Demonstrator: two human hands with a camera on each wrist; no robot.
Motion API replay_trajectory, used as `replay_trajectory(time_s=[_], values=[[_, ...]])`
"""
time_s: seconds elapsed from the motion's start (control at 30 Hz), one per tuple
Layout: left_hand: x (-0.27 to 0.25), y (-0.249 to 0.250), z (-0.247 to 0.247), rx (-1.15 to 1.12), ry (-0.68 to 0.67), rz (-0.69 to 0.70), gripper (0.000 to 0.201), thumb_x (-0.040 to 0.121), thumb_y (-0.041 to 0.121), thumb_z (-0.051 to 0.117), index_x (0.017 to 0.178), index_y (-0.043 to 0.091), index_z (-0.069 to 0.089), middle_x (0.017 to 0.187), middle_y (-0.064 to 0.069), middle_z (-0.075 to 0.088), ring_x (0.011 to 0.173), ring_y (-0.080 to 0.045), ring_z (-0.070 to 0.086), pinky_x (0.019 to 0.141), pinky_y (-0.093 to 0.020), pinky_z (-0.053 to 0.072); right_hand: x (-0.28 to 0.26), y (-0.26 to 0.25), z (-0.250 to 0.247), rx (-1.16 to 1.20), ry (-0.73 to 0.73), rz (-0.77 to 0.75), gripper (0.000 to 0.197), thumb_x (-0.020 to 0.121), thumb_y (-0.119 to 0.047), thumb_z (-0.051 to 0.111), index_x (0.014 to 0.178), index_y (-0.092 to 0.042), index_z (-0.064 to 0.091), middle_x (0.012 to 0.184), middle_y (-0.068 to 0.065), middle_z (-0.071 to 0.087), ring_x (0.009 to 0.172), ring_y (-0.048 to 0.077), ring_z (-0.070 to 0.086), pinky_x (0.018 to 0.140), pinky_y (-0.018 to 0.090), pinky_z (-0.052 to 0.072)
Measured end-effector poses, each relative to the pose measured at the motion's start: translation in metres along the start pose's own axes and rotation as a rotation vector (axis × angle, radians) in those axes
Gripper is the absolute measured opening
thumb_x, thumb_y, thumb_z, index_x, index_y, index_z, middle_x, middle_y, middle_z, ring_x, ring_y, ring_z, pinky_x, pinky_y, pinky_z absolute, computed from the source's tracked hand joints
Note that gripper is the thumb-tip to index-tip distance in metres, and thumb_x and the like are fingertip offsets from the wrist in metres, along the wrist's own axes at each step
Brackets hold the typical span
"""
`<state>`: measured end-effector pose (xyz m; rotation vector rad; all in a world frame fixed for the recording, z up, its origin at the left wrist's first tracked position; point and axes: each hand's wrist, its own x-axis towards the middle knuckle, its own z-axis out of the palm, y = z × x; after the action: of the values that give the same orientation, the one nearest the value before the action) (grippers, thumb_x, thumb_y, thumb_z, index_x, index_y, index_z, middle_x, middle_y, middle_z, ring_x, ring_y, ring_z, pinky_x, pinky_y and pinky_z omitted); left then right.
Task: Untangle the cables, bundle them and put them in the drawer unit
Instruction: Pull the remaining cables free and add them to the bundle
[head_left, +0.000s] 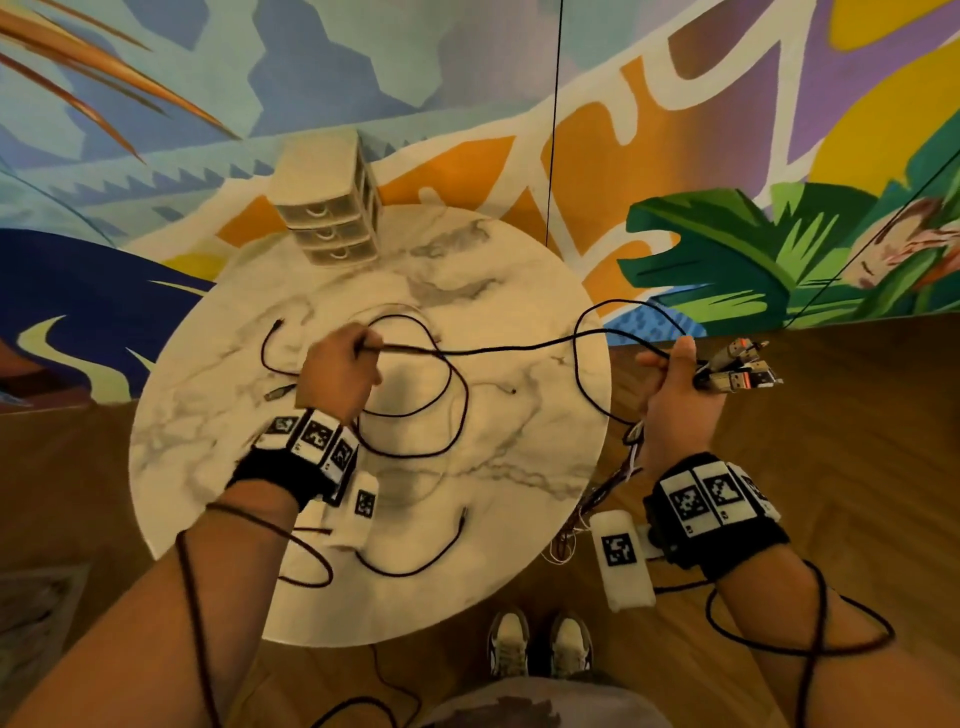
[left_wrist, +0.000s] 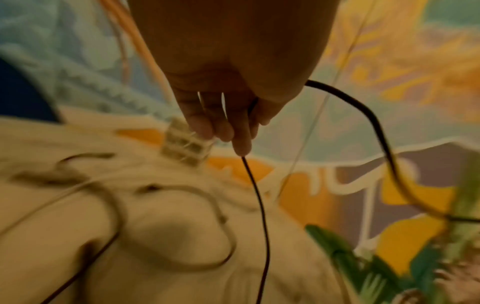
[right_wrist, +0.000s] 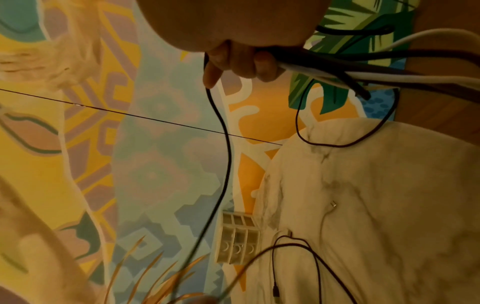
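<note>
Nearest the viewer, the right hand (head_left: 675, 395) curls its fingers round a bunch of thin black and white cables with metal USB plugs (head_left: 740, 369) jutting beyond the fingertips, while the left hand (head_left: 340, 374) pinches one thin black cable (head_left: 519, 347) stretched between the two hands. Below and beyond the left fingers, loose dark cable loops (head_left: 447, 415) still lie on the round white marble-patterned table (head_left: 519, 493): untangling is judged under way, bundling not begun. Farthest, past the left fingertips, the small beige three-drawer plastic unit (head_left: 332, 208) stands shut; no writing is legible.

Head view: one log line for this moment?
left hand pinches black cable | right hand holds connector ends | drawer unit closed | stage: untangling
</note>
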<state>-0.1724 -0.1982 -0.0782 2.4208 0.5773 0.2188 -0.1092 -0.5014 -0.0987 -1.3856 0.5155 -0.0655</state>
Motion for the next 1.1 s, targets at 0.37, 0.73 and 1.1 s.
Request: replay_trajectory(time_s=[0.37,0.73,1.1], values=[[-0.031,-0.124,0.025,0.321,-0.260,-0.412,0.019,0.093,0.018,0.051,0.096,0.008,0.067,0.093,-0.017,0.069,0.083,-0.035,0.063,0.071,-0.036,0.051,0.004,-0.009,-0.028,0.067,0.148,0.053,0.042,0.095,-0.049,0.047,0.073,-0.016,0.059,0.040,-0.011,0.043,0.033,0.005,0.030,0.034,0.019,0.024],[0.004,0.021,-0.024,0.019,0.428,0.284,0.045,0.101,0.039,0.028,0.102,0.008,0.061,0.092,-0.014,0.064,0.081,-0.032,0.059,0.071,-0.040,0.049,0.003,-0.002,-0.024,0.051,0.063,0.027,0.047,0.094,-0.052,0.047,0.080,-0.010,0.063,0.042,-0.010,0.045,0.039,0.008,0.031,0.038,0.022,0.023],[-0.038,0.159,0.011,-0.590,0.004,0.407,0.032,0.102,0.021,0.035,0.096,0.002,0.061,0.083,-0.020,0.063,0.061,-0.012,0.053,0.053,-0.014,0.040,0.023,-0.025,-0.075,-0.039,0.184,-0.065,0.049,0.093,-0.054,0.047,0.091,-0.009,0.067,0.053,-0.010,0.054,0.043,0.005,0.039,0.042,0.022,0.031]])
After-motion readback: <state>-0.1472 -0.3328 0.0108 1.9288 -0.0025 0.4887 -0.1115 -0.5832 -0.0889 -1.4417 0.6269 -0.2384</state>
